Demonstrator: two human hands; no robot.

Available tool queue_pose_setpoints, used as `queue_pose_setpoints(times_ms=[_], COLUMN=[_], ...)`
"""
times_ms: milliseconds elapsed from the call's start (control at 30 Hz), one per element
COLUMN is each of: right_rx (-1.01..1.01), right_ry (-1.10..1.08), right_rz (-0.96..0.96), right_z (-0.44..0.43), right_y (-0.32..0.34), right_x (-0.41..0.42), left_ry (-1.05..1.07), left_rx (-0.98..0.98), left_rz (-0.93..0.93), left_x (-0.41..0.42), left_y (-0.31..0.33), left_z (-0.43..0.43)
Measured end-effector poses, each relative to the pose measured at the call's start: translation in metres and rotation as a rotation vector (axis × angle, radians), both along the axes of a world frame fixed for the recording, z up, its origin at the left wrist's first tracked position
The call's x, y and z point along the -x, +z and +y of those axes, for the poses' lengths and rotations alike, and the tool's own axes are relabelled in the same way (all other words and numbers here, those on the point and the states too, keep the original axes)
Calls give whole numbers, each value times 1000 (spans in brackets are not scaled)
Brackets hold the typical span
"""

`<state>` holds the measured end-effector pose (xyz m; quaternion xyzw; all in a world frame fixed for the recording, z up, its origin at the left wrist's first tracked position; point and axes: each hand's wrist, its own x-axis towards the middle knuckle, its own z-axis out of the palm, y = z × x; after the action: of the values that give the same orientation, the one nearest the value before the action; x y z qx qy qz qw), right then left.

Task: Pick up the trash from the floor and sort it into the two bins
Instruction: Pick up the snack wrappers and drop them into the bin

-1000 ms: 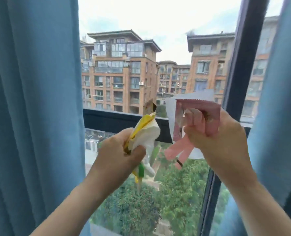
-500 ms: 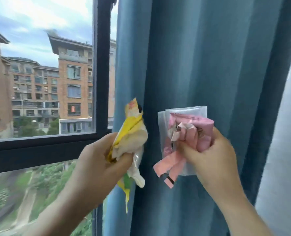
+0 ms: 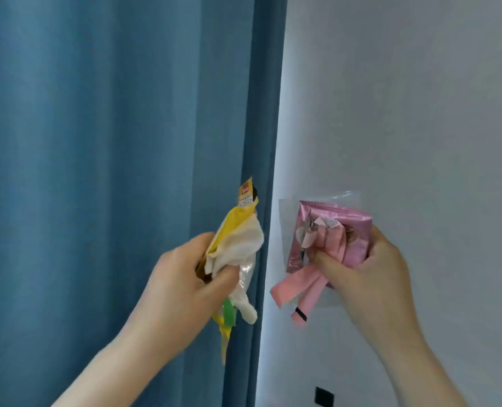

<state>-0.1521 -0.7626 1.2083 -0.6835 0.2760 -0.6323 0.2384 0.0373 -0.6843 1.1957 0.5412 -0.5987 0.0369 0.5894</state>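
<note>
My left hand [image 3: 182, 277] grips a bunch of trash: a yellow wrapper [image 3: 229, 224] with an orange tip, a crumpled white tissue [image 3: 241, 242] and a green strip [image 3: 228, 315] hanging below. My right hand [image 3: 370, 274] pinches a pink foil wrapper [image 3: 352, 227], pink paper strips [image 3: 296, 286] and a clear plastic bag [image 3: 346, 198] behind them. Both hands are raised at chest height, side by side and apart. Neither bin nor the floor is in view.
A blue curtain [image 3: 111, 171] fills the left half. A pale grey wall [image 3: 405, 113] fills the right half. A small black square [image 3: 323, 395] sits low on the wall.
The view has swung right: the window and buildings have gone out of sight, and the curtain and wall now fill the frame. Both hands keep their grip on the same trash.
</note>
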Motion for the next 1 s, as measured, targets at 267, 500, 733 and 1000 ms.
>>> queue_pose_setpoints(times_ms=[267, 500, 733, 1000], right_rx=[-39, -80, -122, -251], right_ry=[-202, -315, -431, -555], right_rz=[39, 56, 85, 145], right_z=[-79, -143, -214, -302], right_y=[-13, -35, -61, -97], right_x=[89, 118, 110, 98], left_ry=[-216, -355, -426, -547], left_rx=[-64, -124, -212, -298], left_rz=[62, 51, 40, 34], left_x=[79, 113, 102, 96], left_y=[-10, -25, -56, -82], left_z=[-115, -202, -300, -406])
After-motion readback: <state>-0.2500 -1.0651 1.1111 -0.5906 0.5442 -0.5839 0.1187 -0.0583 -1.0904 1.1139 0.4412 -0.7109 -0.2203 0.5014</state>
